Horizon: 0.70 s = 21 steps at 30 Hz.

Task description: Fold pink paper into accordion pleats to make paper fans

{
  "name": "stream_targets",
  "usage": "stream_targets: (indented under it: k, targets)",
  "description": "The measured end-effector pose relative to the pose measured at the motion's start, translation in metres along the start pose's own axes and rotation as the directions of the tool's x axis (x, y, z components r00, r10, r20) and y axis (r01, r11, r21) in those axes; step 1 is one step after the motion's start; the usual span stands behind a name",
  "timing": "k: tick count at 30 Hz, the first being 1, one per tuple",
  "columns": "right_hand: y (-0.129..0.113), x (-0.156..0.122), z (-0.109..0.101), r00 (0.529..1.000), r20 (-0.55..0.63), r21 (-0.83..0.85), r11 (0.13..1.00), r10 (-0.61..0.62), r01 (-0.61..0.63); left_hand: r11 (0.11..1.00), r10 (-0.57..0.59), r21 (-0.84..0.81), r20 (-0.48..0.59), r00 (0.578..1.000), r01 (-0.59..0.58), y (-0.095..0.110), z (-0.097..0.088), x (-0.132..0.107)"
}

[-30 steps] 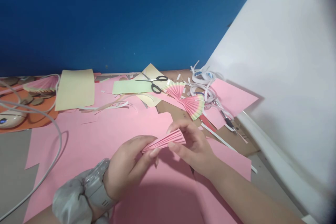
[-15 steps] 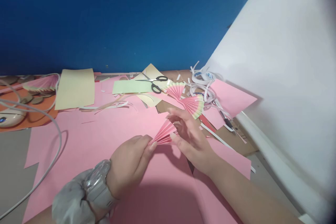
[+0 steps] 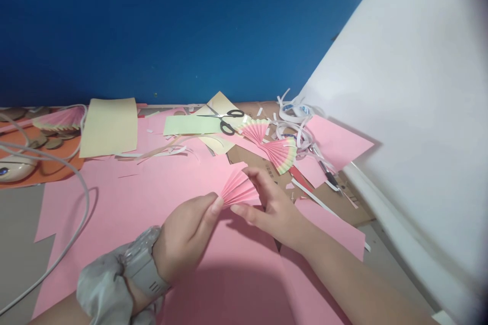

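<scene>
A pink pleated paper fan point(image 3: 238, 189) is spread open between my two hands above a large pink sheet point(image 3: 160, 198). My left hand point(image 3: 186, 236), with a watch and a grey sleeve at the wrist, pinches the fan's narrow folded end. My right hand point(image 3: 272, 208) holds the fan's wide end, thumb on top and fingers underneath. Beyond them lie two finished pink fans with yellow-green edges point(image 3: 272, 147).
Black-handled scissors point(image 3: 224, 119) rest on pale green and cream papers at the back. White paper strips and a tape roll point(image 3: 297, 111) lie at the right, near a large white board point(image 3: 412, 111). A grey cable point(image 3: 72, 183) loops at the left.
The folded pink strip has been fanned out from a closed bundle into an open fan. My right hand has shifted to hold its spread end.
</scene>
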State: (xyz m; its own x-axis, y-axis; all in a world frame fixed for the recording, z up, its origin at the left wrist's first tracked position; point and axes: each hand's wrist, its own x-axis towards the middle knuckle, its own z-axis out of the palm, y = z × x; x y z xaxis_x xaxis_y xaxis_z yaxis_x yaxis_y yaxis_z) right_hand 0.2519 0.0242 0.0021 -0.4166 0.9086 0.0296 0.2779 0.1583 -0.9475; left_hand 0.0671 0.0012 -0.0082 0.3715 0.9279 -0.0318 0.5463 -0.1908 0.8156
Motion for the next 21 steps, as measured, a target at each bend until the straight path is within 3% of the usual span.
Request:
stream_targets:
  k: [5,9,14,17,21]
  targets:
    - [0.0011,0.0038,-0.0044,0.987,0.16,0.246,0.967,0.02,-0.06,0.994,0.073,0.077,0.122,0.99,-0.083,0.002,-0.0008,-0.001]
    - [0.0027,0.0035,-0.0031,0.999,0.032,0.316,0.949,-0.002,-0.008,0.986,0.083,0.136,0.094,0.992,-0.095,0.0015,-0.0002,-0.0018]
    - [0.0052,0.0005,-0.0009,0.995,-0.095,0.327,0.945,0.039,-0.005,0.981,0.094,0.173,-0.016,0.995,-0.09,-0.0002,0.0021,-0.0041]
    - [0.0048,-0.0004,-0.0013,0.994,-0.106,0.335,0.942,0.024,0.013,0.958,0.161,0.244,-0.027,0.987,-0.149,-0.0017,0.0037,-0.0048]
    - [0.0032,-0.0002,-0.0035,0.999,-0.039,0.34,0.94,0.02,-0.005,0.921,0.252,0.315,-0.038,0.967,-0.228,-0.003,0.0035,-0.0042]
